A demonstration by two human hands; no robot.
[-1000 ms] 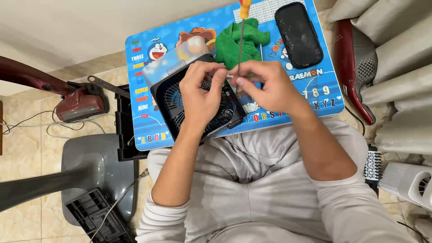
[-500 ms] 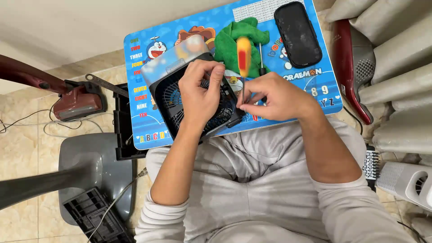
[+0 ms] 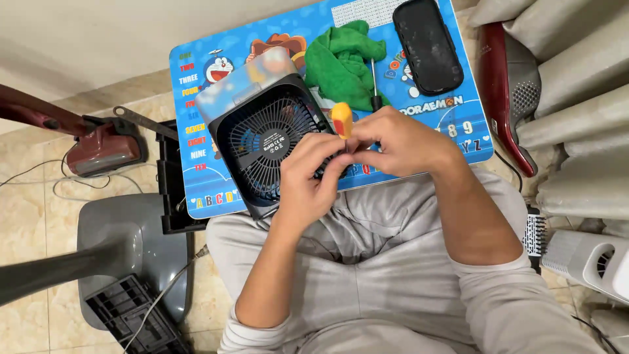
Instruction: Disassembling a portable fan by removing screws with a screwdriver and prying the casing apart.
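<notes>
I see beige floor tiles (image 3: 26, 177) left of the blue lap table (image 3: 196, 196), a pale wall (image 3: 98, 33) above it, grey cushions (image 3: 576, 118) to its right.

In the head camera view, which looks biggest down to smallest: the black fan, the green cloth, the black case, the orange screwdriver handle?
1. black fan
2. green cloth and black case: look alike, unranked
3. orange screwdriver handle

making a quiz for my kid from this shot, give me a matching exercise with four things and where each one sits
Things:
1. green cloth
2. black case
3. small black fan
4. orange-handled screwdriver

Places:
a. far right of the blue lap table
b. between the left hand and right hand
c. table's near edge, grille up
d. table's middle top, crumpled

Pairs: 1-d, 2-a, 3-c, 4-b
</notes>
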